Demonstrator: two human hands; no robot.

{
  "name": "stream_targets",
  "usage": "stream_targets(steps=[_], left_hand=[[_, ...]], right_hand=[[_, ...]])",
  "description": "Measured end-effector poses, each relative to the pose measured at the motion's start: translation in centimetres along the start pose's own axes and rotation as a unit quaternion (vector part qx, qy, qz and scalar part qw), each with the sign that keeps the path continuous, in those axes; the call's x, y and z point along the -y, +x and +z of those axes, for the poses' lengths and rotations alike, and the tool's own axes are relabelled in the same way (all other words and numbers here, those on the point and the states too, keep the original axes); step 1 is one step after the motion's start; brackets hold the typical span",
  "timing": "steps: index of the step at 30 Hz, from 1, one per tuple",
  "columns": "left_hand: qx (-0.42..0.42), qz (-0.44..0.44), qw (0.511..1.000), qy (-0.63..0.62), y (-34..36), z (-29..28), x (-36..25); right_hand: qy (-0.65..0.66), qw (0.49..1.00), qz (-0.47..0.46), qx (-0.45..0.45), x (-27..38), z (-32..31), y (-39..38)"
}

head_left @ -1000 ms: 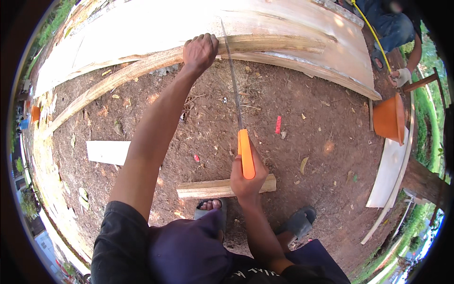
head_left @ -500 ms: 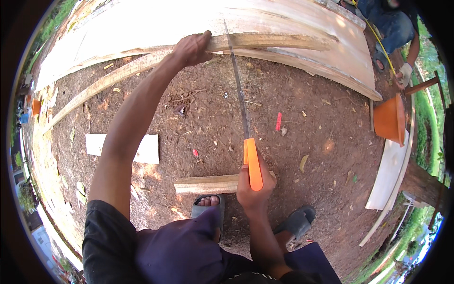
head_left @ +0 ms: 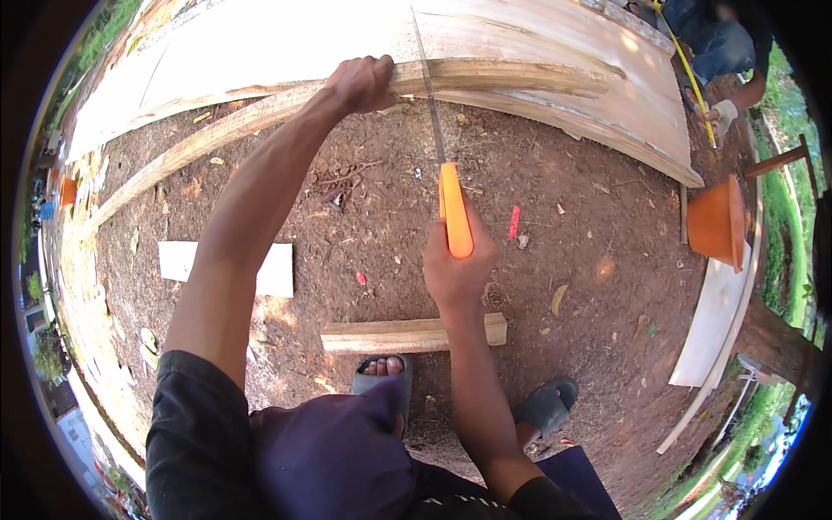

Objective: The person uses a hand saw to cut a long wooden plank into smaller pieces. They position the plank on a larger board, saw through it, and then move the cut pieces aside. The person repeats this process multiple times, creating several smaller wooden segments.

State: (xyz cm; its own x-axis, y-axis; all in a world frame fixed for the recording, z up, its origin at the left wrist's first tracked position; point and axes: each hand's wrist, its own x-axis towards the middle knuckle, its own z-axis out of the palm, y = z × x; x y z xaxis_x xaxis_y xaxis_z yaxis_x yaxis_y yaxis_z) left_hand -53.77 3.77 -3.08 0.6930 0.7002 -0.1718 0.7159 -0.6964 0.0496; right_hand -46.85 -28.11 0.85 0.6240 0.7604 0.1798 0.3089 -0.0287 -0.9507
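My right hand (head_left: pixel 461 260) is wrapped round the orange handle of a handsaw (head_left: pixel 456 208). Its thin blade reaches away from me and crosses a long wooden beam (head_left: pixel 511 76), which lies along the edge of a wide pale board (head_left: pixel 347 43). Just left of the blade, my left hand (head_left: pixel 362 85) grips the top of the beam, fingers curled over it. Whether the blade has cut into the wood is too small to tell.
A short wood offcut (head_left: pixel 390 335) lies by my sandals. An orange bucket (head_left: pixel 718 221) stands at the right beside a white plank (head_left: pixel 712 321). At the upper right, a gloved co-worker's hand (head_left: pixel 721 117) holds a yellow tape measure (head_left: pixel 689 74). A white board piece (head_left: pixel 276 270) lies on the dirt.
My right hand has pushed the saw forward, away from me, across the beam. The left hand keeps its grip on the wood. The co-worker's hand and tape have shifted slightly.
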Motion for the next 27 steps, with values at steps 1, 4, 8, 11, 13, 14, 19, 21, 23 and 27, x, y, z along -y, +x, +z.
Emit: stream_targets(steps=[1,4,8,11,13,14,19,21,23,27], left_hand=[[-0.008,0.005,1.000,-0.004,0.0,-0.1,-0.6],[0.002,0.007,1.000,0.005,0.1,-0.1,-0.5],[-0.008,0.001,1.000,-0.010,-0.3,-0.3,-0.1],[0.030,-0.028,0.999,-0.024,0.4,-0.9,-0.5],[0.027,-0.018,0.999,0.003,-0.3,-0.8,-0.5],[0.017,-0.018,1.000,0.015,-0.3,-1.3,-0.2],[0.017,-0.022,0.999,0.026,0.5,-1.6,-1.5],[0.034,-0.029,0.999,0.013,-0.5,-0.3,-0.9],[0.031,-0.025,0.999,0.013,-0.2,-0.5,-0.5],[0.024,-0.041,0.999,0.003,-1.1,-0.5,-0.6]], right_hand=[[0.020,1.000,0.008,0.000,-0.4,1.2,2.7],[-0.005,0.998,0.050,0.045,1.5,3.2,7.5],[0.001,1.000,-0.007,-0.011,-0.6,0.3,-1.6],[-0.023,0.997,-0.062,-0.039,-0.8,-0.6,-4.5],[-0.028,0.999,-0.017,-0.027,-0.3,0.5,-2.8],[0.010,1.000,0.013,-0.015,0.0,2.4,1.1],[-0.010,0.999,0.034,0.024,2.0,3.6,10.0],[0.001,0.997,0.079,0.023,1.9,2.0,3.9],[-0.032,0.999,-0.020,-0.013,1.0,-0.2,-1.8],[0.003,0.998,0.059,-0.015,2.8,-0.4,-0.7]])
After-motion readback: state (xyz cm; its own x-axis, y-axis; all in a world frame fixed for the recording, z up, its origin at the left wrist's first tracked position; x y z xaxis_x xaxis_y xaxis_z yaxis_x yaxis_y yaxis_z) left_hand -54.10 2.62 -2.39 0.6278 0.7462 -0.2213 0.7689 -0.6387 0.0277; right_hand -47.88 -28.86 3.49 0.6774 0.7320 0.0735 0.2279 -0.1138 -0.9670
